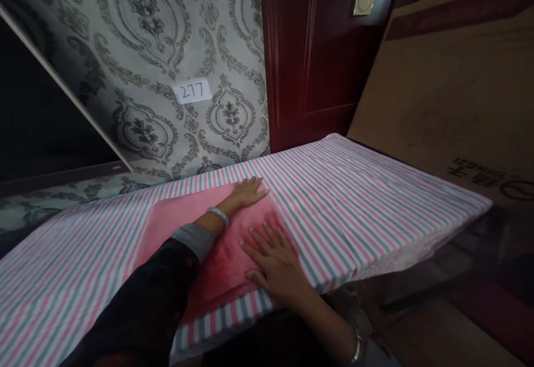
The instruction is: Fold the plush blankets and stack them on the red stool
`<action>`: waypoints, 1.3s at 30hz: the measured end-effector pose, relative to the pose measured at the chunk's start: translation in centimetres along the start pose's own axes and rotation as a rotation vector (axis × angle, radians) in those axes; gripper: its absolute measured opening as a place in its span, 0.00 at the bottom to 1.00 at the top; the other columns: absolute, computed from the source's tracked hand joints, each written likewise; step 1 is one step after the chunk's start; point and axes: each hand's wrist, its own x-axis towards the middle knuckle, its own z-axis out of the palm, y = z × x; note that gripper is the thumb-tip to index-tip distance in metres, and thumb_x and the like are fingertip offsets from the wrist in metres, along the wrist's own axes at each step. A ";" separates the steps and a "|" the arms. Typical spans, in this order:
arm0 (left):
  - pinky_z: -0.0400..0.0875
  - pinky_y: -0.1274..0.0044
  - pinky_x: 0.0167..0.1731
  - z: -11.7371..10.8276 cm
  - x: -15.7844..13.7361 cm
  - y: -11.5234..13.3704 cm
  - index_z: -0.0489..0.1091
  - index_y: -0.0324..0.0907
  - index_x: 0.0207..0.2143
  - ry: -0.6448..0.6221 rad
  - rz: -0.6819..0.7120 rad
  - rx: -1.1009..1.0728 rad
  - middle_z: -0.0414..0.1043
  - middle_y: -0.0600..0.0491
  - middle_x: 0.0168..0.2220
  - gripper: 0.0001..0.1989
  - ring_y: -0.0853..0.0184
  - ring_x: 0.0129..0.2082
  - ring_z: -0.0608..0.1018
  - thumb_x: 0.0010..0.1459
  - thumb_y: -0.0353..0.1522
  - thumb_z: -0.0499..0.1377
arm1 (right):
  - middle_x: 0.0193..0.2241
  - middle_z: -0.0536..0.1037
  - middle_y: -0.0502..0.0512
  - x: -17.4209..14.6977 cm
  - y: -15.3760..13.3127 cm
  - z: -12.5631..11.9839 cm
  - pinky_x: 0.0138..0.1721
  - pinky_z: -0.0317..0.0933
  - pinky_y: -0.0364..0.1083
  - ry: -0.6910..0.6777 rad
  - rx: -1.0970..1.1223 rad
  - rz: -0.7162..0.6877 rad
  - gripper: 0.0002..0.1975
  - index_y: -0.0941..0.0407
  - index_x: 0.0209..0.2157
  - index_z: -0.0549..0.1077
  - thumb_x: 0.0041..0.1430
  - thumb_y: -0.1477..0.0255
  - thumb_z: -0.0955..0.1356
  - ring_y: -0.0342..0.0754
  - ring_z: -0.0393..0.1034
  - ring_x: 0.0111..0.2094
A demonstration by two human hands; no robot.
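Note:
A pink cloth [225, 253] lies spread flat on a striped tablecloth [325, 189] of pink, grey and white. My left hand [247, 192] rests palm down on the cloth's far right corner, fingers spread. Nearer to me, my right hand [275, 264] presses flat along the cloth's right edge, its fingers also apart. Neither hand grips anything. Part of the cloth is hidden under my left forearm, and its near right part looks darker red.
A large cardboard box [450, 78] leans at the right behind the table. A dark screen [45, 111] stands at the left. Patterned wallpaper with a paper marked 277 [192, 90] and a dark red door [325, 50] are behind.

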 end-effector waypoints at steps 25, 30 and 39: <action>0.47 0.64 0.67 -3.2 -9.0 -3.3 0.54 0.48 0.69 0.024 0.165 -0.093 0.54 0.51 0.70 0.33 0.61 0.70 0.56 0.69 0.51 0.36 | 0.65 0.65 0.56 2.2 -1.9 -2.3 0.65 0.42 0.67 -0.024 -0.007 -0.015 0.21 0.47 0.61 0.70 0.70 0.59 0.62 0.61 0.52 0.67; 0.39 0.51 0.67 -1.0 -11.8 -5.6 0.47 0.52 0.71 -0.007 0.103 -0.011 0.43 0.51 0.73 0.33 0.56 0.73 0.46 0.68 0.51 0.37 | 0.70 0.56 0.58 4.7 -3.3 -1.0 0.65 0.46 0.66 -0.091 -0.017 -0.170 0.25 0.47 0.66 0.63 0.70 0.58 0.61 0.61 0.47 0.69; 0.41 0.55 0.68 0.8 -9.6 -9.9 0.45 0.55 0.71 0.043 0.111 -0.035 0.38 0.54 0.74 0.33 0.55 0.73 0.46 0.68 0.52 0.39 | 0.70 0.54 0.51 3.8 -2.4 1.5 0.68 0.42 0.63 -0.092 -0.081 -0.218 0.27 0.43 0.68 0.58 0.70 0.58 0.61 0.58 0.43 0.71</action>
